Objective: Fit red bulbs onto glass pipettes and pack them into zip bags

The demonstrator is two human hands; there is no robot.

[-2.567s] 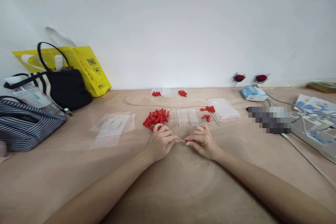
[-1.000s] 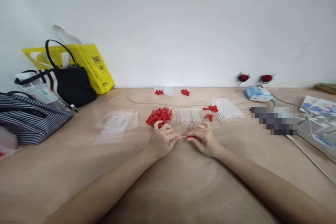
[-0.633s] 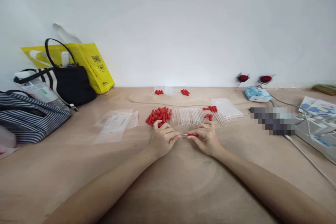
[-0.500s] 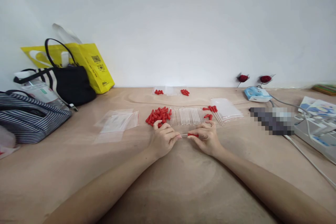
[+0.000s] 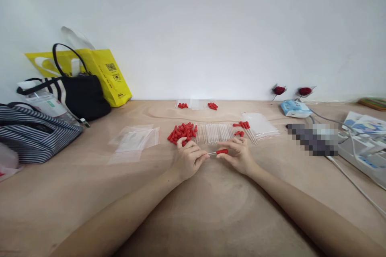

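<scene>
My left hand (image 5: 190, 158) pinches a thin, pale tube between thumb and fingertips. On the tube's right end sits a red rubber bulb (image 5: 222, 151); together they look like a dropper. Around that bulb, my right hand (image 5: 241, 156) has its thumb and fingers apart, so the bulb shows between them. Just beyond my left hand lies a pile of red rubber bulbs (image 5: 182, 131). A row of thin clear tubes (image 5: 218, 133) stretches to the right of it. Several droppers with red bulbs (image 5: 247, 128) lie behind my right hand, by a couple of loose bulbs (image 5: 239, 133).
Clear zip bags (image 5: 132, 144) lie at left, with another stack of bags (image 5: 259, 124) at right. Small bags with red bulbs (image 5: 197, 104) rest by the wall. Bags (image 5: 81, 96) crowd the left; a wipes pack (image 5: 295, 108), cables and a power strip (image 5: 362, 156) occupy the right.
My right thumb and fingers have spread and let go of the red bulb, which now shows whole. My left hand keeps its pinch on the tube.
</scene>
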